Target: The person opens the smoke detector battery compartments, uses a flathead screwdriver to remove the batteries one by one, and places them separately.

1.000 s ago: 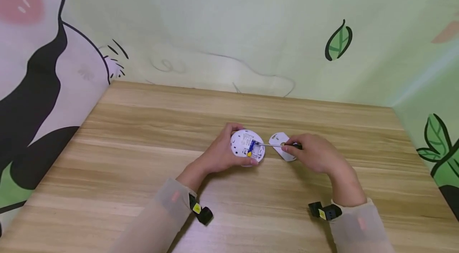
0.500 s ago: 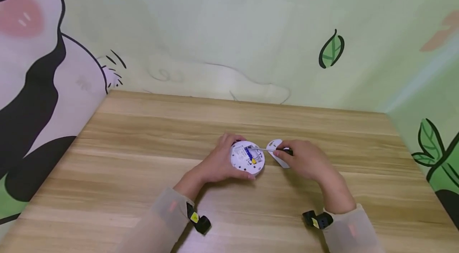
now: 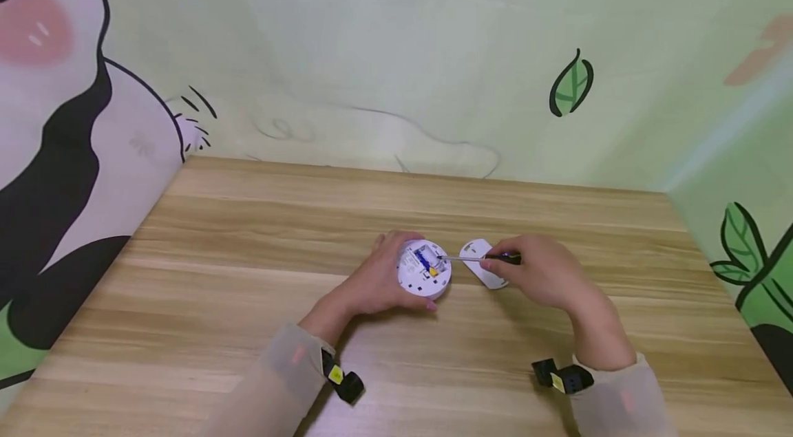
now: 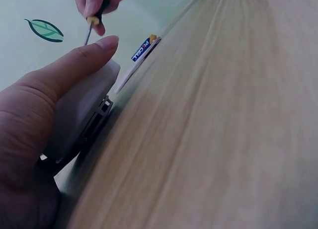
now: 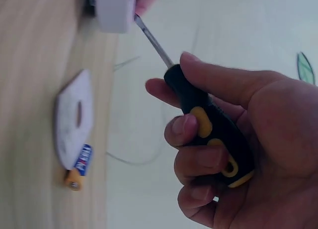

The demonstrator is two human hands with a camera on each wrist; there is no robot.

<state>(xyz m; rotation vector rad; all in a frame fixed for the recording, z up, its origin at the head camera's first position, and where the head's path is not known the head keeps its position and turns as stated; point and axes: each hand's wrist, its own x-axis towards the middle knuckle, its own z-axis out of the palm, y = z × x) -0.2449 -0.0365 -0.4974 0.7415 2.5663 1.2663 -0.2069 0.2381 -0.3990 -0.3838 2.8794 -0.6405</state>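
Note:
My left hand [image 3: 378,279] grips a round white device [image 3: 410,280], which looks like a smoke alarm, thumb along its near edge and fingers around the far side. Its open compartment faces up and holds a blue battery [image 3: 423,259] with a yellow end. In my right hand [image 3: 548,272] is a screwdriver [image 5: 196,110] with a black and yellow handle, the fingers curled round it. Its metal shaft points left, with the tip at the compartment in the head view. Exact contact of the tip is too small to tell.
A flat white cover plate [image 3: 489,277] with a slot lies on the wooden table [image 3: 248,230], just right of the device. Beside the plate is a loose blue and orange battery [image 5: 82,162]. Behind the table rises a wall [image 3: 310,45] with painted leaves and a panda.
The device has turned counter-clockwise in my left hand. The screwdriver tip has shifted over its compartment, and my right hand moved left, then back right. The head view has tilted slightly up.

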